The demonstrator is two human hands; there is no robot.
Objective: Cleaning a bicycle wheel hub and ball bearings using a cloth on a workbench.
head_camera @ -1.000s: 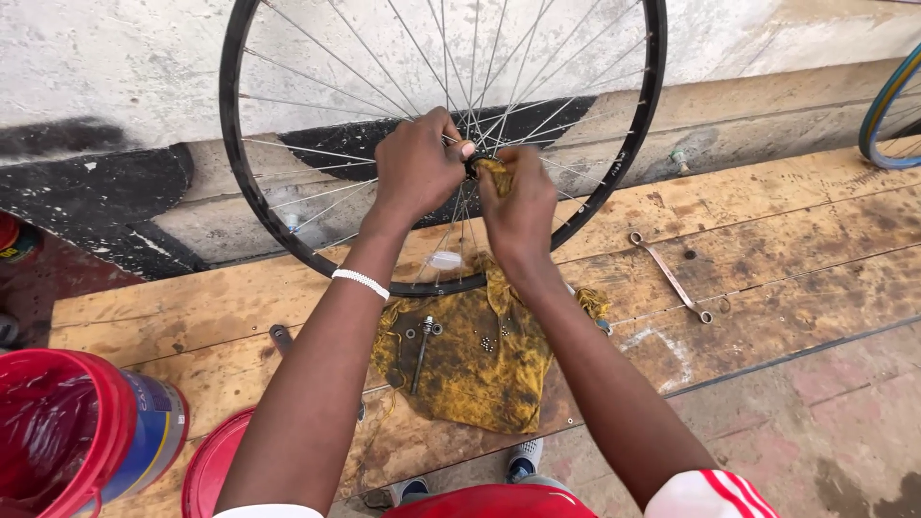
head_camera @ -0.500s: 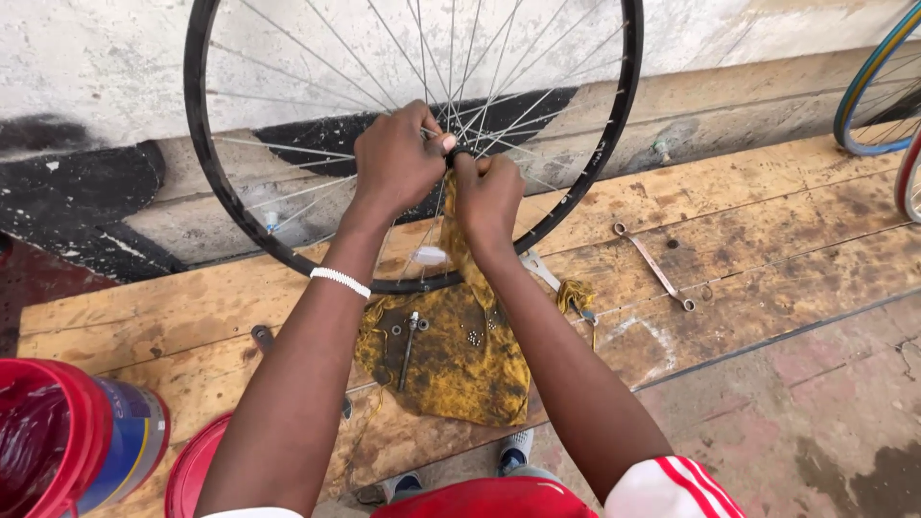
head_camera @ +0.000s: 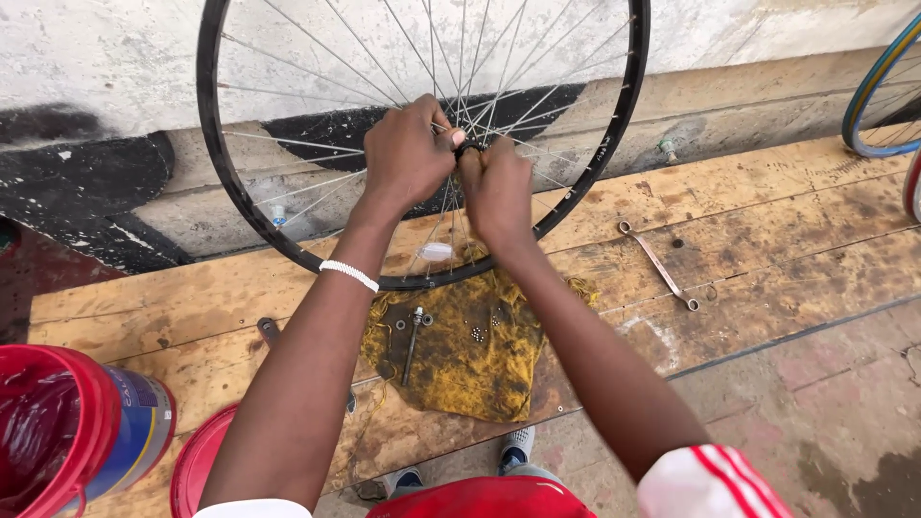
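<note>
So the bicycle wheel [head_camera: 422,144] was a bare black rim with thin silver spokes and no tyre on it, standing upright on the wooden platform [head_camera: 767,221] and backed by the whitish wall [head_camera: 115,48] with its black painted patches. Both hands were up at the hub [head_camera: 467,149] in the middle: the left hand [head_camera: 408,153] was closed around it from one side, and the right hand [head_camera: 496,187] was pinched in tight from the other, the two pretty much touching each other. The hub itself was mostly hidden behind the fingers, so I couldn't tell what exactly they were gripping there. There was a white bracelet [head_camera: 349,275] on the left wrist. Right under the wheel lay a grimy yellow rag [head_camera: 460,355] with an axle [head_camera: 413,343] and a few small bearing balls [head_camera: 477,334] and nuts on it, partly covered by the forearms. A double-ended wrench [head_camera: 658,265] lay on the planks off to the right, well apart from the rag. Far right, the edge of another wheel [head_camera: 878,91] with a coloured rim poked in. Bottom left there was a red bucket [head_camera: 67,432] lined with red plastic, contents not visible, and a red lid [head_camera: 197,460] just beside it.
</note>
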